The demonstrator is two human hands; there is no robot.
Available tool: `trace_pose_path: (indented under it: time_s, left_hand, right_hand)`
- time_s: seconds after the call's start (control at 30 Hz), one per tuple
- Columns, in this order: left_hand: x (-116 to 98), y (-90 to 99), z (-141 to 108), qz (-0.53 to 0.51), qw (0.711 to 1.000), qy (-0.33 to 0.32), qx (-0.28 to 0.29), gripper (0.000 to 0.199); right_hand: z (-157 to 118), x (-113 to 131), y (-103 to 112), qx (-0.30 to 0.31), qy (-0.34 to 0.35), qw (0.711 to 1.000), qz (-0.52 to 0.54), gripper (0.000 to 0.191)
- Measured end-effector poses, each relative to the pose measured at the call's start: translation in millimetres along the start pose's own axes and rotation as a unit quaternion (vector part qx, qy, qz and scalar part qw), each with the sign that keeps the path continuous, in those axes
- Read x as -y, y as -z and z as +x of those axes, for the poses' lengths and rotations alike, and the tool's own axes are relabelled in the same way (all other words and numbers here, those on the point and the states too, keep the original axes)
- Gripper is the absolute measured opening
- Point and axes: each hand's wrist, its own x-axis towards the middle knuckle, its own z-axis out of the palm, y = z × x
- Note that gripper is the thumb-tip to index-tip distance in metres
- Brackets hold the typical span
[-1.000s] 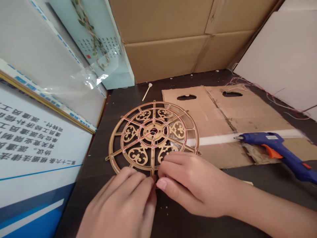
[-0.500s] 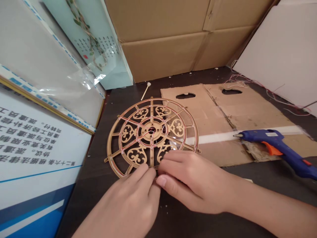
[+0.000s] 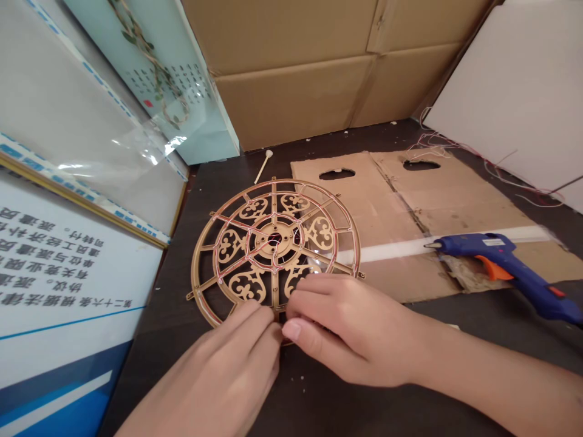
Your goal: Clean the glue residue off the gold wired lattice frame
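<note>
A round gold-coloured openwork frame (image 3: 284, 233), with spokes and scroll ornaments, lies flat on the dark tabletop (image 3: 319, 403). Its right part overlaps a cardboard sheet. Thin red and white wire (image 3: 336, 243) runs along its rings and some spokes. My left hand (image 3: 228, 358) is closed at the frame's near rim, fingers bent inward. Close beside it, my right hand (image 3: 348, 331) has its fingers curled over the same near part of the frame, thumb towards the left hand. Whatever lies between the fingertips is hidden.
A blue glue gun (image 3: 483, 244) with an orange trigger rests on the flat cardboard (image 3: 387, 209) at right. Loose wires (image 3: 449, 145) lie behind it. A small white-tipped stick (image 3: 263, 168) is beyond the frame. Upright cardboard (image 3: 291, 103) and printed boards (image 3: 54, 340) stand around the table.
The whole view has shifted slightly, so things appear a little further left. Both hands stay at the frame's near rim, with a slightly wider gap between them.
</note>
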Motion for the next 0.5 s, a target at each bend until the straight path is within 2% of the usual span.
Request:
trace_pose_path:
  time_s: [0.13, 0.33, 0.5]
  left_hand:
    - [-2.3, 1.2, 2.1, 0.008, 1.0, 0.014, -0.025, 0.036]
    - [-2.5, 5.8, 7.9, -0.01, 0.999, 0.01, -0.03, 0.035]
    - [-5.0, 2.5, 2.2, 0.027, 0.999, 0.011, 0.019, 0.038]
  right_hand:
    - [0.2, -0.4, -0.7, 0.001, -0.003, 1.0, -0.008, 0.037]
    - [-0.4, -0.4, 0.0, -0.002, 0.001, 1.0, -0.003, 0.035]
    - [-0.8, -1.1, -0.8, 0.0, 0.0, 1.0, 0.002, 0.034]
